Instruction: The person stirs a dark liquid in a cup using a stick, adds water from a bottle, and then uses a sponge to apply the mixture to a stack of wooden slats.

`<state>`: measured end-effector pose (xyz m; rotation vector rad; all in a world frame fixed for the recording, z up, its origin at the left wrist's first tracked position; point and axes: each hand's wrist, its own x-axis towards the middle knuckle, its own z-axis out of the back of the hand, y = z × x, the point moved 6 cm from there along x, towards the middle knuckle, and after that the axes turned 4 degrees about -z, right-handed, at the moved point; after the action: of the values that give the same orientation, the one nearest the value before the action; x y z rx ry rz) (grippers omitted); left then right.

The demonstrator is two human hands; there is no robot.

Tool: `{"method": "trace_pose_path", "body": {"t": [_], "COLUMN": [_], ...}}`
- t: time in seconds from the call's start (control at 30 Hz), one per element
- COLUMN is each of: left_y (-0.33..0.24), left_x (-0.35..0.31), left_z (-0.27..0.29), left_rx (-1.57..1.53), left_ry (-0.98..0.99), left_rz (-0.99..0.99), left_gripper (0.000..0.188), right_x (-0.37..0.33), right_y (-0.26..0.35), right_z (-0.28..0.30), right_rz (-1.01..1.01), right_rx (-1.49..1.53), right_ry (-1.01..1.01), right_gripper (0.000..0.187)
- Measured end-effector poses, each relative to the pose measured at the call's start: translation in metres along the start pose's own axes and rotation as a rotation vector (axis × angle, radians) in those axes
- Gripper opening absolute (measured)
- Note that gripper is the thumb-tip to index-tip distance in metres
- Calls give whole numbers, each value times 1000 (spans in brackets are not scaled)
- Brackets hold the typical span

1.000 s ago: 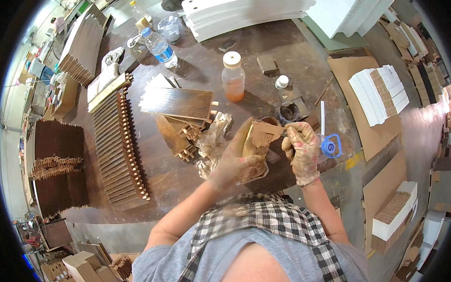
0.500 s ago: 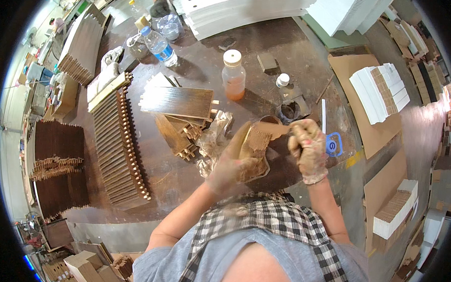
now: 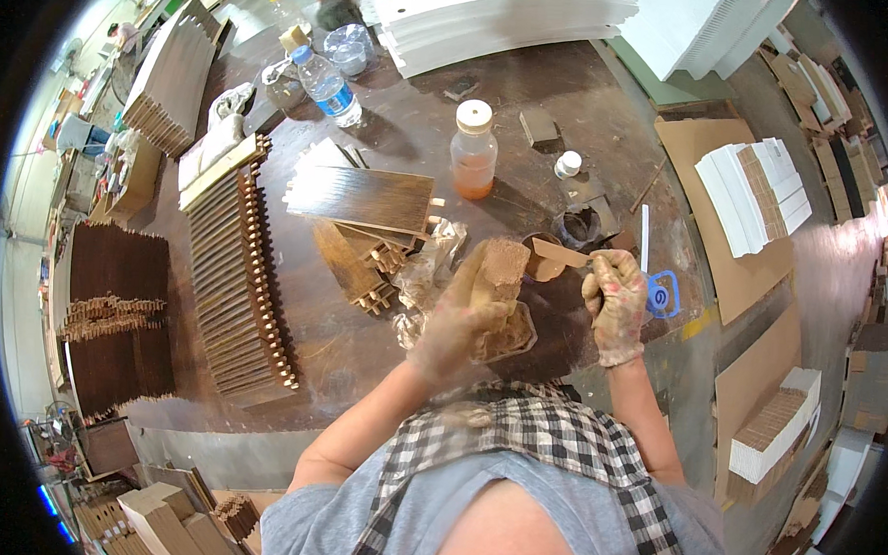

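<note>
Gloved and smeared with brown, the left hand (image 3: pixel 459 322) is wrapped around a small wooden block (image 3: pixel 500 273), fingers closed on its lower part so that the block stands up out of the fist. Its long axis runs roughly away from the person, tipped a little to the right, with the upper end toward the middle of the bench (image 3: pixel 363 353). Just to the right, the right hand (image 3: pixel 616 305), also gloved, pinches a flat wooden stick (image 3: pixel 559 252) between closed fingers; the stick lies nearly level and points left, its tip close to the top of the block, though whether it touches is hard to tell. Under the left hand sits a clear plastic tray (image 3: pixel 515 339).

Farther out, a dark round pot (image 3: pixel 577 226) stands beyond the stick, with a blue-handled tool (image 3: pixel 662 293) to the right of the right hand. Left of the hands lie crumpled plastic wrap (image 3: pixel 429 277), a loose stack of dark stained slats (image 3: pixel 363 201) and a long row of comb-edged pieces (image 3: pixel 238 280). A bottle of orange liquid (image 3: pixel 474 151) with a white cap stands past the pot, and a water bottle (image 3: pixel 326 84) farther back. White panels (image 3: pixel 502 20) are piled at the far edge. The bench top is dark, stained and scuffed; cardboard sheets (image 3: pixel 702 159) lie around it on the right
</note>
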<state>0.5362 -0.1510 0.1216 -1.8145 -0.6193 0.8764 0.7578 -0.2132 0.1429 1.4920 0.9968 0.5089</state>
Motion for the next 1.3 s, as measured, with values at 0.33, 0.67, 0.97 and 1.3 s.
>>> {"method": "trace_pose_path", "body": {"t": [0.33, 0.67, 0.97, 1.3], "left_y": [-6, 3, -8, -14], "left_x": [2, -7, -9, -11], "left_z": [-4, -5, -9, 5], "left_rx": [47, 24, 14, 114], "left_ry": [-32, -21, 88, -101], "left_rz": [-140, -65, -129, -164], "left_gripper": [94, 97, 90, 81], "right_x": [-6, -4, -2, 14], "right_y": [0, 14, 30, 7], "right_z": [-13, -15, -19, -29], "right_rz": [-41, 1, -84, 633], "right_rx": [87, 111, -36, -1072], "right_ry": [104, 99, 170, 71], "right_gripper": [9, 11, 11, 4]}}
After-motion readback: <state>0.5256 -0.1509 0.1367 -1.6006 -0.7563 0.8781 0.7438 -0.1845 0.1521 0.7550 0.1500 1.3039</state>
